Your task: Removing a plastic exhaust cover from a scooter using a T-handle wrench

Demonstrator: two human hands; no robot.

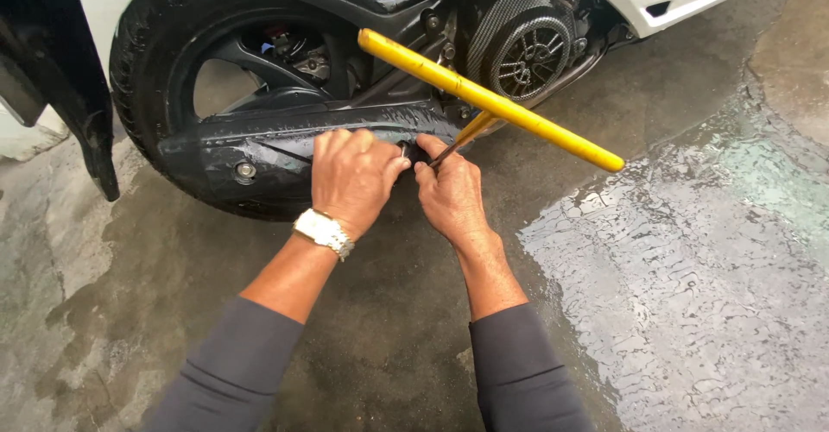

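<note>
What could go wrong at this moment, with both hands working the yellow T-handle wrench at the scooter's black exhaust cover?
The T-handle wrench sits tilted, its shaft gripped only by the right hand; it could slip off the fastener and jam knuckles against the exhaust cover.

The left hand lies flat on the cover beside the tool's tip, so a slip might strike its fingers.

The wet concrete floor may make footing slippery.

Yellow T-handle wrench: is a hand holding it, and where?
The right hand grips the yellow T-handle wrench low on its shaft; the left hand rests on the black exhaust cover.
</note>
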